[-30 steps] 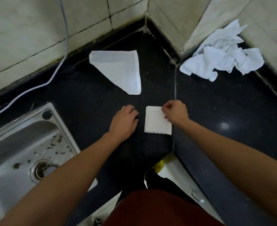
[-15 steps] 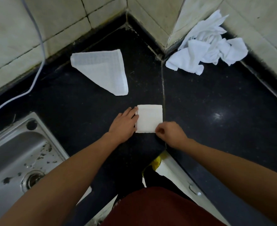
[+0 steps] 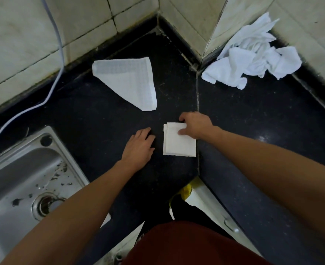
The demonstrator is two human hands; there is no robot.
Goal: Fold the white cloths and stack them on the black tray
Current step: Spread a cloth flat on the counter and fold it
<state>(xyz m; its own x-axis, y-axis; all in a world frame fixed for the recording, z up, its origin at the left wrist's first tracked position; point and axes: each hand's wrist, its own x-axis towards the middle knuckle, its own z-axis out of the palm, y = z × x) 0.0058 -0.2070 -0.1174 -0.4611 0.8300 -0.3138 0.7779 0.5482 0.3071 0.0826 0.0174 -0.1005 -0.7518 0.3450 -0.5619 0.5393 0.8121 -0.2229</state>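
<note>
The left hand [image 3: 138, 146] lies palm down on the black surface [image 3: 100, 121], a little in from its near edge, fingers loosely spread and holding nothing; it sits just to the left of a folded square cloth [image 3: 178, 145] with a strip of bare surface between them. Off to that arm's left, a steel sink [image 3: 20, 169] is let into the near left part of the surface, its basin flecked with dark bits around the drain [image 3: 45, 205]. The right hand [image 3: 195, 127] has hold of the square cloth at its far right corner: the fingers curl over the far edge and the thumb presses down on top, so the corner is pinched between them. The cloth lies flat, its layers showing as thin steps along the left and near edges, and its right edge runs beside the seam [image 3: 197, 96] that crosses the surface from near to far. Farther back and to the left, well apart from the hands, a triangular cloth [image 3: 127, 83] with a faint check weave rests flat, one point aimed toward the square. At the far right, pushed against the tiled wall [image 3: 24, 35] where it juts out in a corner, sits a heap of crumpled white cloths [image 3: 249, 60], unfolded and tangled. A pale cable [image 3: 59, 44] hangs down the wall at the far left and trails along the back edge of the surface.
</note>
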